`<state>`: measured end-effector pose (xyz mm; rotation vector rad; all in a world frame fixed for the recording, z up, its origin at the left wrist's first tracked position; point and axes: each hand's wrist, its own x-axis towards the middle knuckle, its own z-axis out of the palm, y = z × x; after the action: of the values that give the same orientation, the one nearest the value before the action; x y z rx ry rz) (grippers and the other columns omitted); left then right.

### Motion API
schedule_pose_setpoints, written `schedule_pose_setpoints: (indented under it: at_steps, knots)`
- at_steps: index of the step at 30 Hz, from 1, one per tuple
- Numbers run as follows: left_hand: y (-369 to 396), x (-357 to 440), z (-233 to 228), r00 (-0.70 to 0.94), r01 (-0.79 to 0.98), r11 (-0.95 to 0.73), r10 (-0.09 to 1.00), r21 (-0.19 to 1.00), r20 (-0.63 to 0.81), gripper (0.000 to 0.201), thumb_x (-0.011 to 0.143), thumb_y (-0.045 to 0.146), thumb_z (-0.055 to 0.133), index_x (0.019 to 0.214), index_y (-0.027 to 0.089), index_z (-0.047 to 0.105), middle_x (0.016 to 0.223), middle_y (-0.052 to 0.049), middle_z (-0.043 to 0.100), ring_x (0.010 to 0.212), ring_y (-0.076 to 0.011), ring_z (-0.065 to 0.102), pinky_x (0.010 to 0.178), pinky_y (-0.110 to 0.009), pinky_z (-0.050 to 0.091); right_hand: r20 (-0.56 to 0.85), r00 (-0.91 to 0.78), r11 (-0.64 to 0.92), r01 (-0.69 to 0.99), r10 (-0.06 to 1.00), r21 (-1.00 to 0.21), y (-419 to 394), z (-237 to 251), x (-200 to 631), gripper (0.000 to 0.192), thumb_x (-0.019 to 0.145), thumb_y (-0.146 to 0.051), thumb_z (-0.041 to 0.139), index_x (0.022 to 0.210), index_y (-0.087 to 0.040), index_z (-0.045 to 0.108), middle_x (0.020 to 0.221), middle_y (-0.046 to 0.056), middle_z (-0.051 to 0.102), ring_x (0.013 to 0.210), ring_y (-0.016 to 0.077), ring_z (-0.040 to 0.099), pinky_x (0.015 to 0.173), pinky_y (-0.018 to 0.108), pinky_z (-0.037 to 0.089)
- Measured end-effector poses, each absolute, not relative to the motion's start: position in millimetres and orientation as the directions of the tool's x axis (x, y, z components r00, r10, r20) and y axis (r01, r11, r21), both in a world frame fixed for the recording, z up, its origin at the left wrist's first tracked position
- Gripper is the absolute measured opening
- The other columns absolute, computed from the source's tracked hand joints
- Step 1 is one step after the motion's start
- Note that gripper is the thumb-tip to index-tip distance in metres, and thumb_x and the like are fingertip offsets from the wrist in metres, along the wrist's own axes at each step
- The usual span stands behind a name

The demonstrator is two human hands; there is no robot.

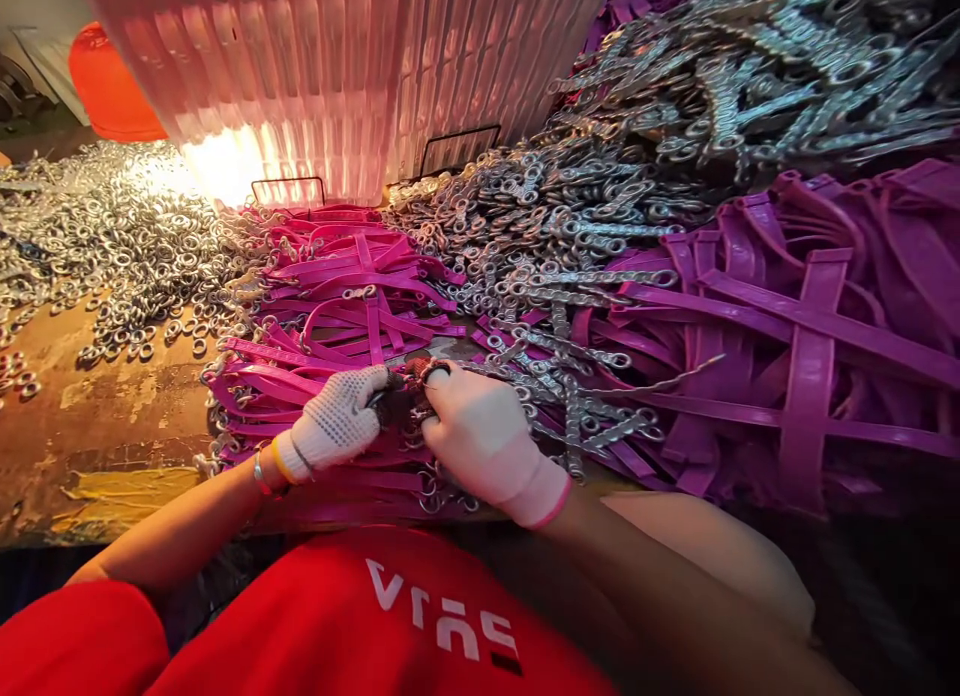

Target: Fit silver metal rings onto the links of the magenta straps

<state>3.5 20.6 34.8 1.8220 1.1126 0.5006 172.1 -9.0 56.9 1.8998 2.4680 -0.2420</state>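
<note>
A small metal ring [437, 370] is pinched between the gloved fingers of the right hand [484, 431] and left hand [337, 416], both closed narrowly, above purple straps [352, 306] near the tabletop's [112, 416] front edge.

Only one piece of lettering was seen: white characters printed on the red shirt [390, 626] at the bottom of the head view. From the camera they were seen upside down and appeared roughly as "VTAS" or "SUTV"; an exact reading could not be made. A small dark bar was noted beside the last character. No other text, numbers or labels could be read.
</note>
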Motion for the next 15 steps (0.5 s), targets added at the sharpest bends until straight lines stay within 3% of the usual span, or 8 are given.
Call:
schedule_pose_setpoints:
  at_steps: [3,5,9,15]
  knots:
    - [22.5,0.1,32.7,0.473,0.390,0.080,0.837,0.917,-0.274,0.023,0.089,0.034,0.054,0.075,0.016,0.058,0.054,0.003,0.055,0.048,-0.0096,0.046,0.047,-0.020,0.033,-0.142,-0.320,0.300,0.943,0.937,-0.144,-5.5,63.5,173.2,0.032,0.079,-0.006,0.045,0.105,-0.014,0.062,0.109,0.015,0.067,0.088,0.0239,0.063,0.068,0.031,0.039]
    - [22.0,-1.8,33.7,0.452,0.344,0.179,0.829,0.922,-0.329,0.028,0.088,0.039,0.055,0.073,0.016,0.055,0.050,0.003,0.052,0.043,-0.0087,0.044,0.043,-0.019,0.032,-0.216,-0.355,0.323,0.931,0.910,-0.169,-3.1,66.9,174.7,0.035,0.079,-0.004,0.044,0.107,-0.015,0.062,0.106,0.014,0.068,0.091,0.0239,0.064,0.071,0.030,0.040]
    - [19.4,-1.6,35.0,0.449,0.342,0.199,0.824,0.918,-0.346,0.028,0.086,0.039,0.059,0.071,0.015,0.056,0.051,0.002,0.054,0.044,-0.0091,0.047,0.043,-0.019,0.035,-0.268,-0.350,0.316,0.935,0.897,-0.163,1.0,61.7,177.0,0.031,0.077,-0.003,0.044,0.098,-0.014,0.064,0.094,0.013,0.071,0.086,0.0236,0.065,0.067,0.030,0.038]
    - [19.1,1.8,29.4,0.504,0.293,0.259,0.776,0.920,-0.379,0.025,0.084,0.036,0.058,0.070,0.015,0.057,0.051,0.003,0.053,0.041,-0.0081,0.046,0.041,-0.019,0.033,-0.242,-0.489,0.470,0.872,0.838,-0.133,-2.2,43.2,181.0,0.021,0.077,-0.008,0.047,0.088,-0.013,0.064,0.080,0.014,0.071,0.074,0.0234,0.065,0.059,0.032,0.031]
